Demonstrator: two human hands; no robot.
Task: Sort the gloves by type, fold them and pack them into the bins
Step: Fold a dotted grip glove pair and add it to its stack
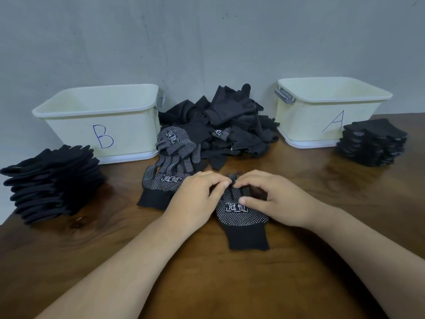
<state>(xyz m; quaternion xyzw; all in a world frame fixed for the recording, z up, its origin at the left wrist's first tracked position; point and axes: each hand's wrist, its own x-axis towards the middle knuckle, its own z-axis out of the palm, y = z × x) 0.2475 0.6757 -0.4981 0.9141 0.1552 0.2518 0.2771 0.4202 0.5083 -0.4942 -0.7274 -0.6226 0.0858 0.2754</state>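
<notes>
- The two forearms come in from the near edge and meet over one glove (241, 217), which lies flat on the table (207, 284) with its cuff toward the person.
- The left hand (195, 199) pinches the finger end of this glove with curled fingers. The right hand (273, 199) curls over the same end, and its thumb presses down near the white mark. I judge the fingers are being gathered so that the fold comes out even.
- Just left of the grip lie two loose gloves (170, 166), dotted like the held one. They are probably kept near because they are next of the same type.
- Behind the grip is the unsorted pile (220, 125), between the bins, so either hand reaches it easily.
- Far left of the grip a plain stack (53, 183) stands before bin B (69, 132). Far right a dotted stack (372, 143) stands before bin A (305, 120). Each folded type waits beside its own bin.
- No glove shows above either rim, so packing seems not yet started.
- After folding, this glove should belong to the dotted stack.
</notes>
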